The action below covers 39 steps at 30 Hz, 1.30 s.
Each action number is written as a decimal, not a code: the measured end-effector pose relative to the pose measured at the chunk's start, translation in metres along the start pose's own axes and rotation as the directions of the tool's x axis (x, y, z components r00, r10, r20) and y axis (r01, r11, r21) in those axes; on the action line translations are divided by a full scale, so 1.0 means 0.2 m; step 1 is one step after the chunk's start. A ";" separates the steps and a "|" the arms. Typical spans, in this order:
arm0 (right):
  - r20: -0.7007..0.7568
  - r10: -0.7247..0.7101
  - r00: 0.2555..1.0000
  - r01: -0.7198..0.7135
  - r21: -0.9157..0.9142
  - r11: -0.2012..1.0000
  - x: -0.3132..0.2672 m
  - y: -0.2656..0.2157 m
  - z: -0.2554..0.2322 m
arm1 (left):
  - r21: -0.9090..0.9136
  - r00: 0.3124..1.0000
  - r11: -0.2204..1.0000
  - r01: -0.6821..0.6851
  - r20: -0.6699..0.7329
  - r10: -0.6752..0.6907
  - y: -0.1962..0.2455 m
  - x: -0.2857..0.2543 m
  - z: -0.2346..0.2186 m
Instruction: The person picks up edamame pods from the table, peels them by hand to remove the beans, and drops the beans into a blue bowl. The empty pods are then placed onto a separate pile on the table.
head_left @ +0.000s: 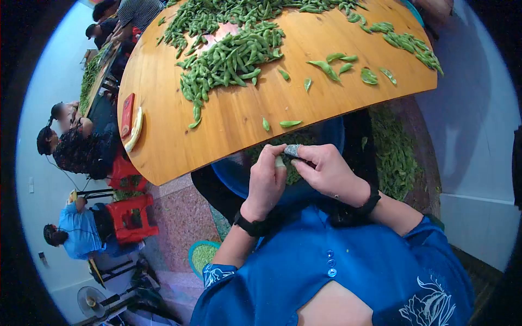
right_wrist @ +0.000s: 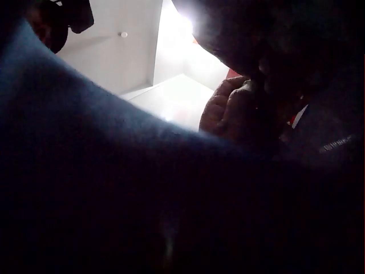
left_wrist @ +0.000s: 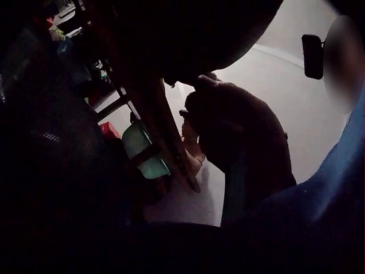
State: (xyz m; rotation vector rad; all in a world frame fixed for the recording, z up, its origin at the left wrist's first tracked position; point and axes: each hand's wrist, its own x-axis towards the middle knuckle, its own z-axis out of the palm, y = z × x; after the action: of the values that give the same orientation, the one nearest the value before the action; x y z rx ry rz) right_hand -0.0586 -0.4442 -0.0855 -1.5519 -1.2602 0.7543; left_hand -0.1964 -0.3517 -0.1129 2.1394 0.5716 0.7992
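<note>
In the head view both hands meet just below the near edge of the wooden table (head_left: 228, 117), above a blue basin (head_left: 234, 176). My left hand (head_left: 267, 175) has its fingers curled round a pale green pod (head_left: 279, 162). My right hand (head_left: 325, 169) pinches the same pod from the other side, and one fingertip wears grey tape (head_left: 292, 150). A large pile of green pods (head_left: 231, 57) lies on the table beyond the hands. Both wrist views are dark: the left hand (left_wrist: 228, 131) is only a silhouette, and the curled right fingers (right_wrist: 228, 111) show dimly.
Loose pods and split shells (head_left: 331, 65) are scattered over the table. Discarded shells (head_left: 394, 157) cover the floor on the right. A small green bowl (head_left: 202, 255) sits on the floor at left. Other people (head_left: 76, 146) sit on red stools (head_left: 130, 217) at another table.
</note>
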 end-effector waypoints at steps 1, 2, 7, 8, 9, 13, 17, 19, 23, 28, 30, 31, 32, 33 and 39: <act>0.001 0.009 1.000 -0.009 -0.035 0.999 0.00 0.00 0.00 | 0.010 0.998 0.998 0.065 -0.014 -0.065 -0.01 -0.01 0.01; 0.002 0.007 1.000 -0.007 -0.035 0.999 0.01 0.01 0.01 | 0.018 0.991 0.991 0.130 -0.026 -0.129 -0.01 -0.02 0.01; -0.044 -0.002 0.999 -0.004 -0.143 0.990 -0.02 0.04 -0.04 | 0.274 0.998 0.960 0.063 -0.026 -0.058 0.03 -0.02 -0.01; -0.074 -0.025 0.997 0.013 -0.158 0.987 -0.04 0.06 -0.08 | 0.480 0.998 0.875 -0.056 0.023 0.051 0.03 -0.01 -0.04; -0.113 -0.044 0.993 0.020 -0.200 0.980 -0.06 0.06 -0.14 | 0.481 0.998 0.875 -0.058 0.027 0.051 0.04 0.00 -0.06; -0.227 0.093 0.969 -0.127 -0.140 0.982 -0.18 0.05 -0.36 | 0.554 0.993 0.833 -0.010 -0.092 0.072 0.09 0.12 -0.13; -0.354 0.149 0.923 -0.233 -0.210 0.949 -0.28 0.14 -0.50 | 0.416 0.998 0.907 -0.058 0.011 0.059 0.01 0.26 -0.16; -0.405 0.192 0.894 -0.289 -0.192 0.938 -0.34 0.18 -0.57 | 0.350 0.998 0.936 -0.045 -0.021 0.056 -0.04 0.29 -0.17; -0.488 0.307 0.817 -0.447 -0.200 0.872 -0.44 0.26 -0.65 | 0.257 0.997 0.966 0.033 -0.081 -0.012 -0.07 0.30 -0.17; -0.330 0.371 0.868 -0.375 0.055 0.925 -0.37 0.14 -0.59 | -0.621 0.936 0.715 0.320 0.094 -0.338 0.03 0.26 -0.12; -0.322 0.236 0.917 -0.253 -0.013 0.967 -0.30 0.11 -0.52 | -0.816 0.921 0.464 0.344 0.197 -0.336 0.07 0.26 -0.08; -0.320 0.118 0.940 -0.157 -0.100 0.982 -0.27 0.12 -0.51 | -0.862 0.917 0.369 0.348 0.231 -0.325 0.08 0.25 -0.07; -0.324 0.120 0.938 -0.159 -0.097 0.983 -0.25 0.10 -0.53 | -0.897 0.914 0.271 0.350 0.263 -0.310 0.09 0.25 -0.06; -0.343 0.181 0.922 -0.232 -0.114 0.966 -0.24 0.07 -0.56 | -0.896 0.914 0.272 0.351 0.265 -0.307 0.09 0.24 -0.05; -0.532 0.103 0.840 -0.299 -0.297 0.907 -0.39 0.36 -0.81 | -0.841 0.909 0.388 0.377 0.256 -0.329 0.15 0.21 0.01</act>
State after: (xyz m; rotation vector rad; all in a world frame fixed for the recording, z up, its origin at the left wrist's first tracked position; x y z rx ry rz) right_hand 0.0896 -0.5655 -0.1048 -2.0539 -0.8723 0.1965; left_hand -0.1607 -0.3454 -0.0759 0.9849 0.4160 0.5844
